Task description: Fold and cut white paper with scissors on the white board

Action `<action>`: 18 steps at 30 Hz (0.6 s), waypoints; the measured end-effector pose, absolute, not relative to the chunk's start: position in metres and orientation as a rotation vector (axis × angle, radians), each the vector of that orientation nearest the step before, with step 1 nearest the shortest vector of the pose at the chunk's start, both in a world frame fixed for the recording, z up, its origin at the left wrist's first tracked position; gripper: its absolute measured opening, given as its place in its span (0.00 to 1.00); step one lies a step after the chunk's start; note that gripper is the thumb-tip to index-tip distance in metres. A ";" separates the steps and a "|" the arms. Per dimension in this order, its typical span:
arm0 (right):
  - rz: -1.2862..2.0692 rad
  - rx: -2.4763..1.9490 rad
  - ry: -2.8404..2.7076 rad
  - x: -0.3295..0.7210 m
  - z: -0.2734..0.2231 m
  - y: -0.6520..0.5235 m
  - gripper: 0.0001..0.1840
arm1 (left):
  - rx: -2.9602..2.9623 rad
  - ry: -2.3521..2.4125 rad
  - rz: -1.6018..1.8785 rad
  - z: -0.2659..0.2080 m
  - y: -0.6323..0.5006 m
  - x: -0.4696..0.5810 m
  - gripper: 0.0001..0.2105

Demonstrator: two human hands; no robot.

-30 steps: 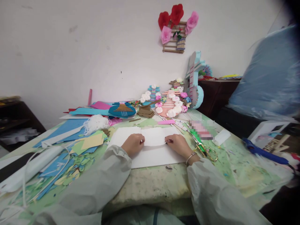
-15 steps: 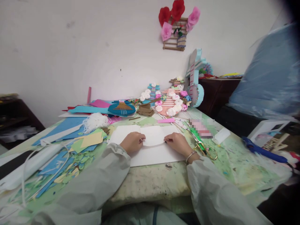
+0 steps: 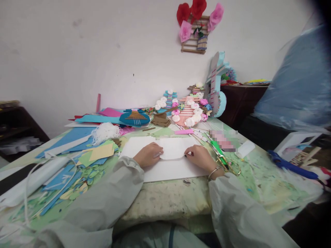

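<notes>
At twelve o'clock, a white paper sheet [image 3: 172, 148] is pinched by the left hand [image 3: 148, 155] at nine o'clock and the right hand [image 3: 200, 157] at three; it seems bent, not yet flattened.

"What colour is the paper [image 3: 172, 148] at the centre?"
"Plain white, on a speckled green tabletop [image 3: 266, 187]."
"And right of centre?"
"Gold-handled scissors [image 3: 222, 160]."
"Near the top?"
"Red and pink flowers [image 3: 199, 9]; far right, a translucent blue plastic bag [image 3: 300, 75]."
</notes>
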State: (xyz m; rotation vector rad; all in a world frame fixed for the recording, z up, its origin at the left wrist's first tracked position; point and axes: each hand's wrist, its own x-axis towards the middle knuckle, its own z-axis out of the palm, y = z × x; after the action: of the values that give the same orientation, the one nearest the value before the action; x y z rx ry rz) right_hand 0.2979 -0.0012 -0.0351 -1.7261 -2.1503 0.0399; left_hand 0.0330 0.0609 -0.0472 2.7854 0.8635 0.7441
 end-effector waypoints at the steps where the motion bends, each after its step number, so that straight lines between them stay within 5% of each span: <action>1: 0.074 -1.693 -2.141 0.299 -0.037 0.001 0.12 | 2.757 0.819 0.791 -0.047 0.060 0.034 0.12; 18: 0.353 -1.639 -1.956 0.308 -0.051 0.023 0.11 | 2.348 1.028 0.719 -0.055 0.079 0.029 0.09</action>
State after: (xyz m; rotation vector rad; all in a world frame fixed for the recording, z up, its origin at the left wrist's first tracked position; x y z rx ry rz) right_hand 0.3084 0.0227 -0.0506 -1.6392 -1.9564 0.3532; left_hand 0.0286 0.0787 -0.0555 2.3476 1.0279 0.7185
